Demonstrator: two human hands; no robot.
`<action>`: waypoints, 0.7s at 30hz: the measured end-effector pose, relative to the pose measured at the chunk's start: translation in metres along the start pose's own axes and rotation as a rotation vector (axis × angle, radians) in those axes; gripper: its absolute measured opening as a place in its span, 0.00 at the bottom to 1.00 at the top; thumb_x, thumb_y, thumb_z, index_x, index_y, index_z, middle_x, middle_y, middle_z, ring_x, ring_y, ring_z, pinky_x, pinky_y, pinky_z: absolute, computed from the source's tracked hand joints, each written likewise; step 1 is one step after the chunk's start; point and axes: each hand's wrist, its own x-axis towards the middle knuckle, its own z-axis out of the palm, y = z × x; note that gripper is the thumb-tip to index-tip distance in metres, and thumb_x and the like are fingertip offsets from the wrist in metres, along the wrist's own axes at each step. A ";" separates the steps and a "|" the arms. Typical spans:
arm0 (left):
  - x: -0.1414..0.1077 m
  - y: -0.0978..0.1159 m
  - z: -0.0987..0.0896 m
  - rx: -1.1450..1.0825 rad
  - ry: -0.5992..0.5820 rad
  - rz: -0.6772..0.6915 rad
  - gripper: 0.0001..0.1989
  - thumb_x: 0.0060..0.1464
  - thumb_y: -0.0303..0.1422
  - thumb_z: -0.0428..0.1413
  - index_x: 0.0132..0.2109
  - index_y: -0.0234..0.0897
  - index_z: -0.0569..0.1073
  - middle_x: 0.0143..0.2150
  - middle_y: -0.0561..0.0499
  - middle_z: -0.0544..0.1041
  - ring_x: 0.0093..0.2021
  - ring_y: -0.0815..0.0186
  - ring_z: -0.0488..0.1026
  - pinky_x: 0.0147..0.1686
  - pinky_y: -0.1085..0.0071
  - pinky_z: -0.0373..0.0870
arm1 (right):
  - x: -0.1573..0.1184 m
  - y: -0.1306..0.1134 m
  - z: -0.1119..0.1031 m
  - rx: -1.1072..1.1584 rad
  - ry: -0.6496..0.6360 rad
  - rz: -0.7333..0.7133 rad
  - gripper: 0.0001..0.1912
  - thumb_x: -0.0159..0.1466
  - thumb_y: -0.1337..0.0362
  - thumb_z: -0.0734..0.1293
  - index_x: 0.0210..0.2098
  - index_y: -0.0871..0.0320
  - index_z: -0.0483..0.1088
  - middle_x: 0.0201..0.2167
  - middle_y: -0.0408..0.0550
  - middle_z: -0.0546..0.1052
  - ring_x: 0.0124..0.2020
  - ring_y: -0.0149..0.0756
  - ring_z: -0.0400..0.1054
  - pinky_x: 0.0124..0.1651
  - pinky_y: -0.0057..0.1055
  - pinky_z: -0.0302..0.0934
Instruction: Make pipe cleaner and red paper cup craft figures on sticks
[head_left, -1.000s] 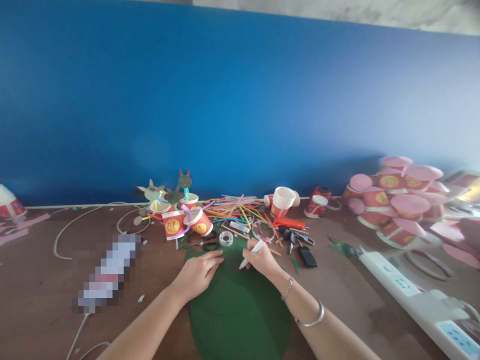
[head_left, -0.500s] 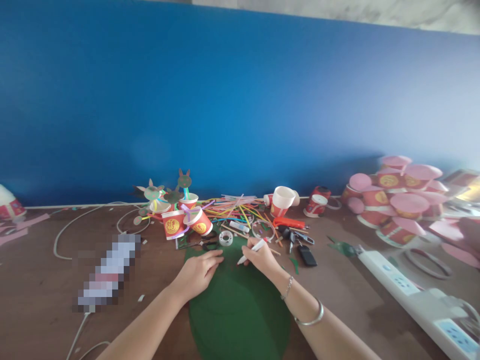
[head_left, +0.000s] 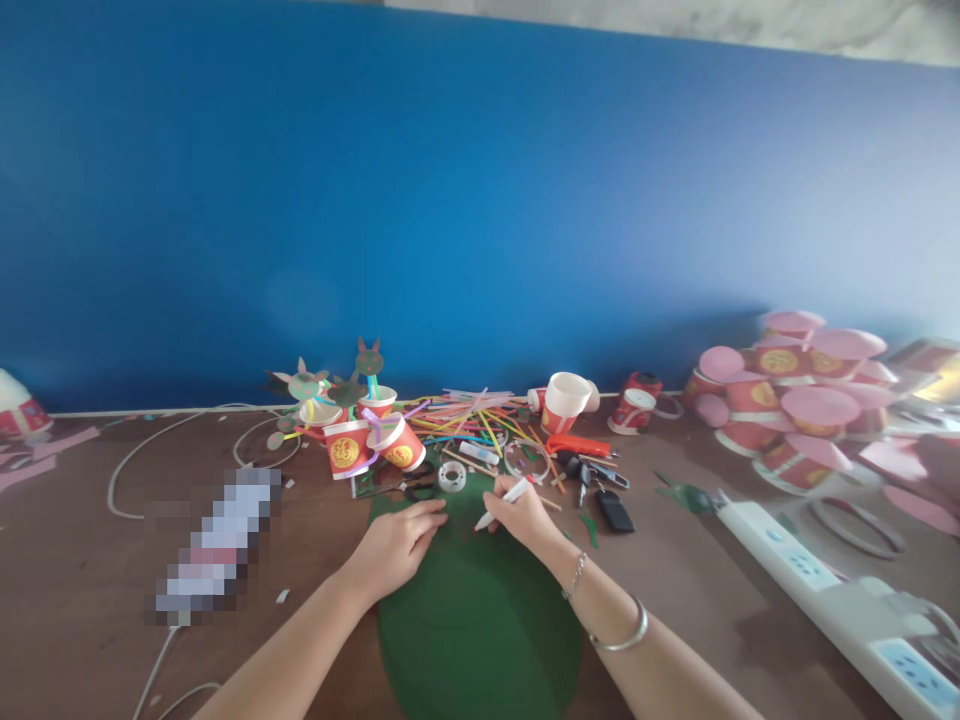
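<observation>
A large sheet of dark green paper (head_left: 480,620) with a rounded edge lies on the table in front of me. My left hand (head_left: 401,540) rests flat on its upper left part, fingers stretched out. A white marker (head_left: 502,503) with a red end is pinched in my right hand (head_left: 523,515), its tip down at the paper near the top. Any mark under the tip is too small to make out. Just beyond my hands sit a white tape roll (head_left: 451,476) and dark-handled scissors (head_left: 421,484), partly hidden.
Decorated red paper cups (head_left: 349,450) stand at the back left, beside a heap of coloured straws (head_left: 472,415). An orange tool (head_left: 577,445) and keys with a black fob (head_left: 615,510) lie right. Further right are stacked pink-topped cups (head_left: 817,410) and a power strip (head_left: 832,600).
</observation>
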 end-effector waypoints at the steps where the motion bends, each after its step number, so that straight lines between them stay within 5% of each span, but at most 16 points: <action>1: 0.000 0.000 0.000 -0.002 0.003 0.001 0.17 0.61 0.30 0.45 0.50 0.44 0.74 0.56 0.53 0.73 0.51 0.63 0.74 0.51 0.67 0.71 | 0.000 -0.001 -0.001 0.013 0.010 -0.005 0.12 0.52 0.62 0.63 0.17 0.55 0.55 0.08 0.38 0.65 0.13 0.31 0.65 0.17 0.22 0.49; 6: 0.000 -0.001 0.000 -0.025 0.006 -0.006 0.16 0.61 0.30 0.45 0.50 0.44 0.74 0.56 0.53 0.73 0.52 0.63 0.73 0.51 0.67 0.70 | -0.004 -0.009 -0.004 0.065 0.099 -0.052 0.14 0.56 0.59 0.62 0.19 0.54 0.55 0.09 0.34 0.59 0.12 0.25 0.54 0.18 0.23 0.46; 13: 0.000 0.000 -0.002 -0.149 0.043 -0.069 0.15 0.58 0.30 0.48 0.51 0.44 0.69 0.53 0.52 0.75 0.50 0.61 0.74 0.49 0.67 0.70 | -0.004 -0.004 0.000 0.066 -0.013 -0.073 0.14 0.55 0.58 0.66 0.20 0.55 0.58 0.12 0.40 0.69 0.16 0.30 0.62 0.23 0.26 0.53; 21: 0.005 -0.013 -0.002 -0.508 0.172 -0.211 0.07 0.57 0.30 0.47 0.38 0.39 0.69 0.44 0.47 0.79 0.47 0.62 0.75 0.45 0.69 0.69 | -0.002 -0.004 -0.002 0.016 0.100 -0.050 0.14 0.55 0.58 0.64 0.19 0.55 0.57 0.11 0.39 0.67 0.15 0.30 0.63 0.22 0.25 0.51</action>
